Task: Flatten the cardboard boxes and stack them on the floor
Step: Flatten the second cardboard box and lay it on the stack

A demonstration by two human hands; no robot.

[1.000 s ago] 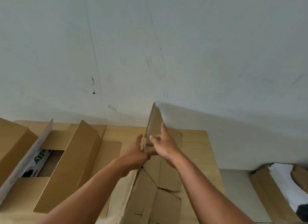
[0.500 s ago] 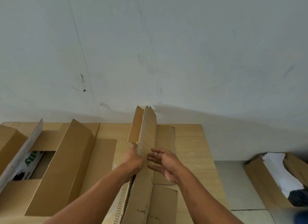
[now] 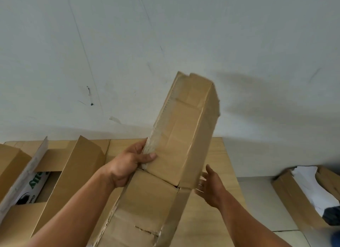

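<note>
A pale grey-white wall (image 3: 184, 35) filled most of the view, marked with thin scratches and a small dark nail hole low on its left part. Against its foot stood a light wooden bench (image 3: 219, 154). To the right of the bench lay a light tiled floor (image 3: 261, 200). Soft daylight threw a blurred shadow on the wall above the bench's right end.

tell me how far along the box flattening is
Early stage. In hand: the left hand grips a collapsed cardboard box, raised and tilted; the right hand is open beside its edge. Left: the open box on the table is not flattened, and no floor stack is visible.
</note>
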